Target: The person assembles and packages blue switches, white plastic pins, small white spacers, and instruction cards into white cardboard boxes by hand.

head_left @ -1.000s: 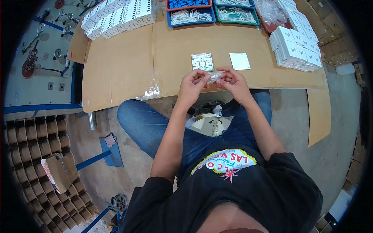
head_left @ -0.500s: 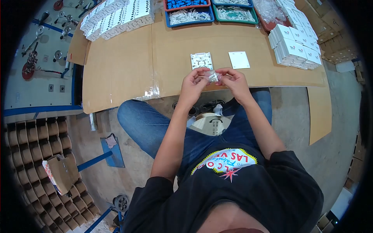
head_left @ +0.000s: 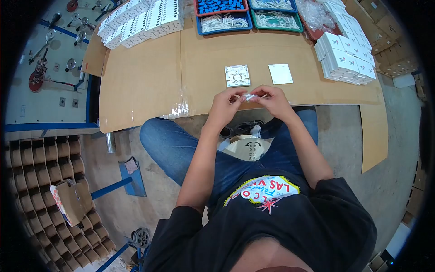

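Parts (head_left: 249, 97): your L hand (head_left: 226, 101) n R hand (head_left: 273, 99) are pinching them, nearly closed, prob. for steadiness; square case (head_left: 237, 76) is lying close, prob. for reach.

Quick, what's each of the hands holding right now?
Left hand: closed, pinching a small white item, too tiny to name.
Right hand: closed, pinching that same item's other side.

Soft light is washing the cardboard tabletop (head_left: 140, 77), glare is glinting off tape (head_left: 180, 110) at its near edge, distortion is bowing the left divider grid (head_left: 43, 156), black is swallowing the corners!
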Demonstrator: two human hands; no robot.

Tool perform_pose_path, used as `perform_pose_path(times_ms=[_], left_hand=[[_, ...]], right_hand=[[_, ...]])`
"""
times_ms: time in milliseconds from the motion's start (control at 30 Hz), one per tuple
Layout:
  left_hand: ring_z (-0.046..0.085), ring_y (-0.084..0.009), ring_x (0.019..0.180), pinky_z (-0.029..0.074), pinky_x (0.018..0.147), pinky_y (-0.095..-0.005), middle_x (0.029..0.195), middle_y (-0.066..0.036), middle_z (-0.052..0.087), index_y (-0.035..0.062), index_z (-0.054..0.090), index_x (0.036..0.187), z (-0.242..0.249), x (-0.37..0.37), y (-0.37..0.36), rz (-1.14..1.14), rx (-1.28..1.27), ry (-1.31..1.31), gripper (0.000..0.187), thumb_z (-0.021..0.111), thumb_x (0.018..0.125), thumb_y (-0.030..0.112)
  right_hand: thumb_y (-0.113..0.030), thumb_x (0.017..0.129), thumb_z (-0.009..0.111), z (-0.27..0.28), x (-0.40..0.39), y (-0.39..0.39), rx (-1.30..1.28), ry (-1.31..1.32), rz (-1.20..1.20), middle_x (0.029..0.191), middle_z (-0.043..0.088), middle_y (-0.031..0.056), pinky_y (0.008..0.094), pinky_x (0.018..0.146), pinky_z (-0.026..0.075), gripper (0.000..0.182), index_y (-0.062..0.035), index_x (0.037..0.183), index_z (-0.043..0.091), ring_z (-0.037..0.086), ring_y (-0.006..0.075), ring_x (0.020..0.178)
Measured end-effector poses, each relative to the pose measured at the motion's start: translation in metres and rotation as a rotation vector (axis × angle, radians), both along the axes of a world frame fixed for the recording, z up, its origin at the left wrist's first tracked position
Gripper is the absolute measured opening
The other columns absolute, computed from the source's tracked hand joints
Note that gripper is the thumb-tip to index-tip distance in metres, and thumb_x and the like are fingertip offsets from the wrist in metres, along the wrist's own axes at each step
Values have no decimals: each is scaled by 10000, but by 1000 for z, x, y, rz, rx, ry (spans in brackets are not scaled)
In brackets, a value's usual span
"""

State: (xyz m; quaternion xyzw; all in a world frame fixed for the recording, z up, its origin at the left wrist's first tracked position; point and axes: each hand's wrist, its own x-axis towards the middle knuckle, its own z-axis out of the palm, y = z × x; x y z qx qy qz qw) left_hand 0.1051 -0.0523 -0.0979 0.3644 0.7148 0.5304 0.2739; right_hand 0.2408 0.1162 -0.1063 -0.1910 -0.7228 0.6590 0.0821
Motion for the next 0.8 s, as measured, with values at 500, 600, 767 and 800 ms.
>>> perform_pose_path(times_ms=[500, 600, 767, 800], left_hand=[[633, -303, 864, 497, 798, -431, 883, -100, 698, 91, 750, 933, -34, -61, 40, 160, -159, 728, 118, 753, 843, 168], [635, -297, 889, 493, 804, -434, 914, -89, 695, 93, 747, 954, -37, -59, 36, 141, -133, 718, 127, 741, 851, 166], [636, -295, 918, 490, 819, -429, 941, -82, 687, 103, 749, 972, -33, -53, 31, 109, -71, 794, 144, 744, 853, 185], [637, -296, 924, 490, 821, -426, 948, -79, 686, 107, 749, 979, -30, -51, 30, 85, -34, 815, 153, 747, 855, 196]], right_hand=[[-101, 849, 726, -18, -79, 42, 870, 219, 73, 913, 662, 111, 430, 815, 509, 96, -76, 938, 701, 633, 313, 929], [-113, 842, 732, -19, -75, 43, 895, 183, 89, 929, 666, 100, 441, 833, 507, 87, -82, 923, 730, 631, 300, 958], [-183, 870, 692, -26, -73, 50, 910, 67, 187, 960, 679, 100, 467, 857, 483, 134, -99, 940, 769, 637, 286, 1006], [-183, 870, 692, -24, -73, 51, 912, 63, 187, 960, 679, 100, 467, 857, 483, 134, -99, 940, 769, 637, 286, 1006]])
